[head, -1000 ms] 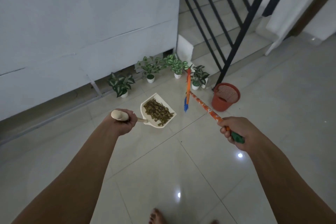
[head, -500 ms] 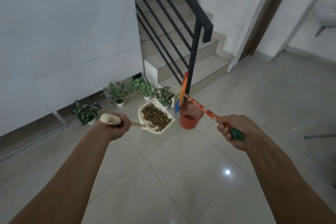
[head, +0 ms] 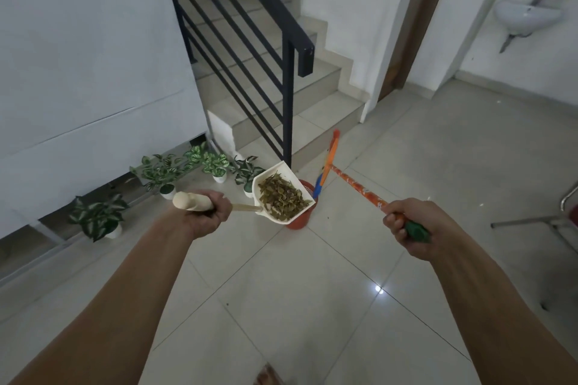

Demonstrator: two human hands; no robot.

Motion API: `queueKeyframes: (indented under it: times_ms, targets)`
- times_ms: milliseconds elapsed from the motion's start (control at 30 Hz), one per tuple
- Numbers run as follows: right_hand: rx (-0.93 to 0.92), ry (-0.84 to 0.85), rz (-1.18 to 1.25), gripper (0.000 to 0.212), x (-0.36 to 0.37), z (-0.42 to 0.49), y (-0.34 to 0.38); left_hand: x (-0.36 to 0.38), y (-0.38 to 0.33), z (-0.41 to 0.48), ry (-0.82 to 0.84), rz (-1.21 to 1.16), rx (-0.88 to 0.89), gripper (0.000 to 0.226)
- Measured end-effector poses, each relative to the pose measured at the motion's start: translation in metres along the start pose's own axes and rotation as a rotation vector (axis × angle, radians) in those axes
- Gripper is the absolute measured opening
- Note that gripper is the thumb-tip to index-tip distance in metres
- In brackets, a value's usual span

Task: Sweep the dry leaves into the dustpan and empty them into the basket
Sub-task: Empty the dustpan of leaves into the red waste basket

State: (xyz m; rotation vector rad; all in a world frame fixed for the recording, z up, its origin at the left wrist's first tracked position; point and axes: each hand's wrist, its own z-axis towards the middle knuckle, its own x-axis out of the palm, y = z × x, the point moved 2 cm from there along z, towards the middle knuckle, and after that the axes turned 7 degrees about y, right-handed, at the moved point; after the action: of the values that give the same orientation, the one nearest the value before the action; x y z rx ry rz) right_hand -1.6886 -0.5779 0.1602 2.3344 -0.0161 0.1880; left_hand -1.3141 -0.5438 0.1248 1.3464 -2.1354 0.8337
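Cream dustpan [head: 294, 180] over orange basket [head: 300, 219]

The pale tiled floor [head: 291, 297] carries the red basket [head: 299, 219] and, left of the basket, 4 white-potted plants [head: 97, 217].

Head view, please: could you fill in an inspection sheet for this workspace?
Surface: pale glossy floor tiles, no loose leaves seen.
Job's things: dustpan full of dry leaves, held over the red basket; broom raised.
Clutter: potted plants along the wall.
Grippers: left hand grips the dustpan handle; right hand grips the broom.
Cables: nothing seen.
Surroundings: stairs with black railing, washbasin.
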Motion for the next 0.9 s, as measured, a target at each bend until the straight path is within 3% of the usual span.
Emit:
queueKeyframes:
  times_ms: [433,700,900]
  targets:
    - [0.028,-0.087,0.002,0.008,-0.035,0.083,0.035,0.062,0.014,0.102,-0.027,0.283,0.005,0.009]
    - [0.056,-0.025,-0.083,0.004,-0.072,0.127,0.061,0.082,0.069,0.143,-0.197,0.659,0.119,0.01]
    - [0.082,0.031,-0.146,0.006,-0.102,0.146,0.076,0.097,0.11,0.167,-0.288,0.768,0.162,0.01]
